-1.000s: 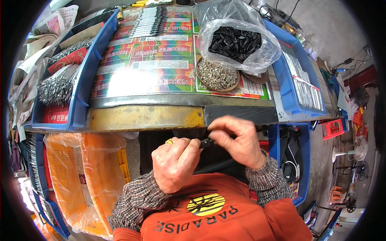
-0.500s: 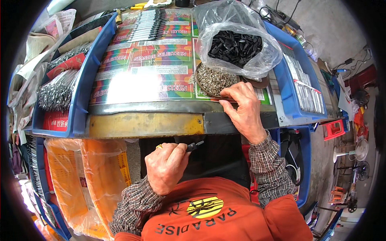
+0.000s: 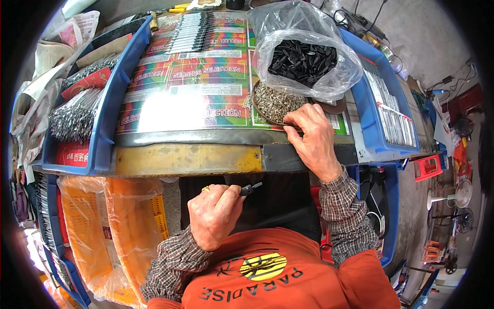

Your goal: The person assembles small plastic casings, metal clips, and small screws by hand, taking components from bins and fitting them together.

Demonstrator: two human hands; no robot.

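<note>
In my left hand (image 3: 213, 212), the fingers are closed around a small black plastic piece (image 3: 248, 190) with a thin grey metal tip poking out. This hand is in front of the table edge, above my lap. My right hand (image 3: 314, 136) is at the near rim of a round shallow dish of small metal pins (image 3: 278, 101), thumb and forefinger curled close together. Whether a pin is between those fingertips is too small to tell. Behind the dish lies a clear plastic bag (image 3: 346, 77), open toward me, full of small black plastic pieces (image 3: 302, 61).
Slim black-and-silver pieces (image 3: 189, 33) lie in a row at the back. A blue tray (image 3: 119, 85) of metal parts stands left, another blue tray (image 3: 367, 108) of long silver pieces right. An orange basket (image 3: 121, 216) lined with plastic is below the table's front edge (image 3: 188, 158).
Both hands stay almost in place. The black piece in my left hand is tilted slightly differently, and my right hand has shifted a little at the dish rim.
</note>
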